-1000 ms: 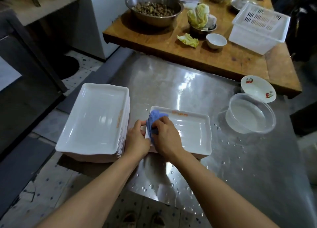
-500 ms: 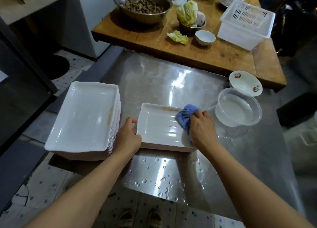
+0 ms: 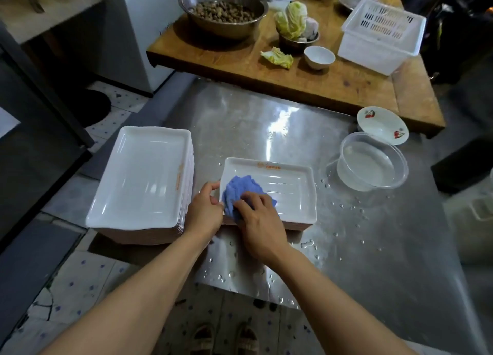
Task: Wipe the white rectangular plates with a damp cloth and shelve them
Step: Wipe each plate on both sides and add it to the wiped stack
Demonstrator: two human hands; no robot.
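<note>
A single white rectangular plate (image 3: 288,192) lies on the wet steel table (image 3: 373,248). My right hand (image 3: 260,221) grips a crumpled blue cloth (image 3: 240,190) and presses it into the plate's left half. My left hand (image 3: 205,210) pinches the plate's left rim, thumb on top. To the left, a tall stack of white rectangular plates (image 3: 144,178) stands at the table's left edge.
A clear plastic tub of water (image 3: 372,162) and a cherry-patterned bowl (image 3: 382,125) stand at the right. Behind, a wooden table (image 3: 333,88) carries a steel bowl (image 3: 222,10), cabbage, a small white bowl (image 3: 318,57) and a white plastic basket (image 3: 381,34). Water drops dot the steel.
My right hand has swept the cloth from the plate's right end back to its left half. My left hand has kept its hold on the left rim.
</note>
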